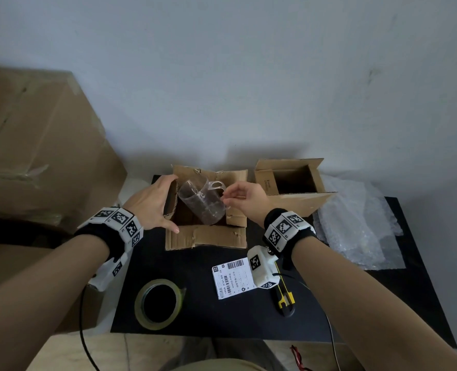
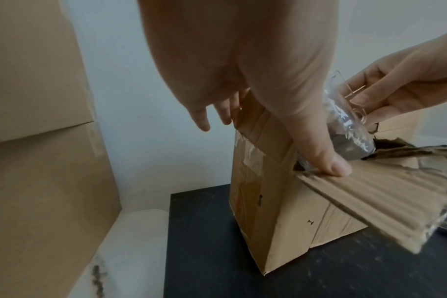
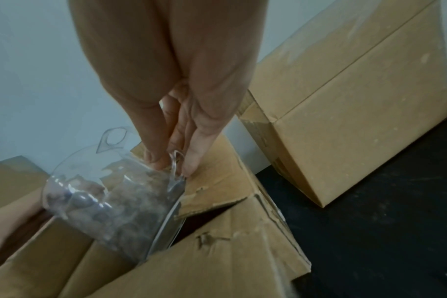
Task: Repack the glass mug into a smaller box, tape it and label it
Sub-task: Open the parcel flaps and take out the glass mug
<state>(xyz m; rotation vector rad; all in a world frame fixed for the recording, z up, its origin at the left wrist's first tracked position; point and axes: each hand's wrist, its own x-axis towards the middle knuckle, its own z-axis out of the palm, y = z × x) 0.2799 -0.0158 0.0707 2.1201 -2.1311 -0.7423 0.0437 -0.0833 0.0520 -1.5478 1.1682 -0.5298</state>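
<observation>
Lower centre: black table (image 1: 200,266). On it, centre frame, worn box (image 1: 208,236), flaps open. Glass mug (image 1: 203,202) sits tilted, base inside box opening. L hand (image 1: 152,202) clamped on box's left flap; R hand (image 1: 244,198) fingers pinch mug handle.

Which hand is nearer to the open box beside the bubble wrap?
Right. The right hand, holding the glass mug, is just left of that open box; the left hand grips a flap on the torn box's far side.
</observation>
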